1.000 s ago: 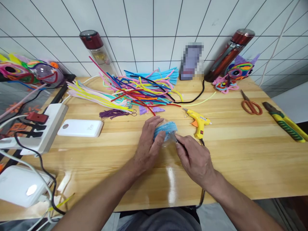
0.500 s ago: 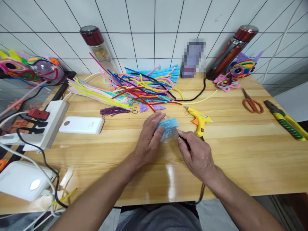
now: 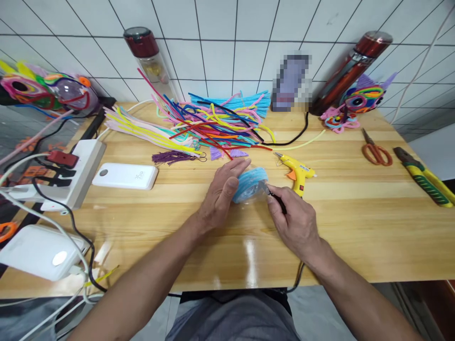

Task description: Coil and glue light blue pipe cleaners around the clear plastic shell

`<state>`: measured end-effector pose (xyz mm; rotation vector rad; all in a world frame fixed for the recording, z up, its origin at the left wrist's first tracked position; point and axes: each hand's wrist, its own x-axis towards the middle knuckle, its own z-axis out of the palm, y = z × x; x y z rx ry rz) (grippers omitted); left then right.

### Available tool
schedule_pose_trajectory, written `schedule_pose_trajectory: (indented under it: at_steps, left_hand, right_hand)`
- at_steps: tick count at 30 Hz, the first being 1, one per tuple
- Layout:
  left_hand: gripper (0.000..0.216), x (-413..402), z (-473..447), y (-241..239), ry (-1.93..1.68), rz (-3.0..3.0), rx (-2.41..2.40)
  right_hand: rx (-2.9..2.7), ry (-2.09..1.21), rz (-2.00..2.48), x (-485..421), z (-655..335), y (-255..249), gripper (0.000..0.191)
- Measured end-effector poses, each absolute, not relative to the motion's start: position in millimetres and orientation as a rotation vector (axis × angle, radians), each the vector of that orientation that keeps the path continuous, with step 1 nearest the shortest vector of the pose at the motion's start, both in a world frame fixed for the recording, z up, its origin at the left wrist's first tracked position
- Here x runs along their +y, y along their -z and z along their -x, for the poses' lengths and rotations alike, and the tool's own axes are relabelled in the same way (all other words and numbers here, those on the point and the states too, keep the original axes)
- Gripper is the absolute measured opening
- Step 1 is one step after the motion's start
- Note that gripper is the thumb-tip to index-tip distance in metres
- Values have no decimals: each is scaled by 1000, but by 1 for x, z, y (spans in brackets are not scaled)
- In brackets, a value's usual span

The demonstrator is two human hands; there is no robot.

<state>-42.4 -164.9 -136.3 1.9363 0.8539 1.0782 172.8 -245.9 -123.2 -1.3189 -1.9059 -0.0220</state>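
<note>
My left hand [image 3: 222,194] grips a clear plastic half-shell wrapped in light blue pipe cleaner [image 3: 250,183], held just above the wooden table [image 3: 355,227]. My right hand [image 3: 295,219] pinches a thin dark-handled tool [image 3: 275,198] whose tip touches the shell's right edge. A yellow glue gun [image 3: 296,171] lies just right of the shell. A heap of coloured pipe cleaners [image 3: 206,125] lies behind my hands.
A white power bank [image 3: 125,176] and a power strip [image 3: 71,177] with cables sit at the left. Orange scissors [image 3: 376,151] and yellow-green pliers [image 3: 424,177] lie at the right. Two red-capped bottles [image 3: 149,57] and colourful pipe-cleaner figures [image 3: 362,97] stand by the tiled wall.
My view has tilted slightly, so the table sits lower in view. Both hands have kept their grip, with the blue-wrapped shell turned a little and the tool tip still at its edge.
</note>
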Motion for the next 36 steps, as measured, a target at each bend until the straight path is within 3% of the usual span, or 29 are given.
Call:
schedule_pose_trajectory:
  at_steps: [12, 36]
  left_hand:
    - [54, -163, 35, 139, -1110, -1900, 831]
    - [59, -160, 34, 141, -1122, -1906, 820]
  right_hand:
    - [-1919, 61, 1313, -244, -172, 122, 24]
    - [-1918, 82, 1288, -243, -171, 123, 21]
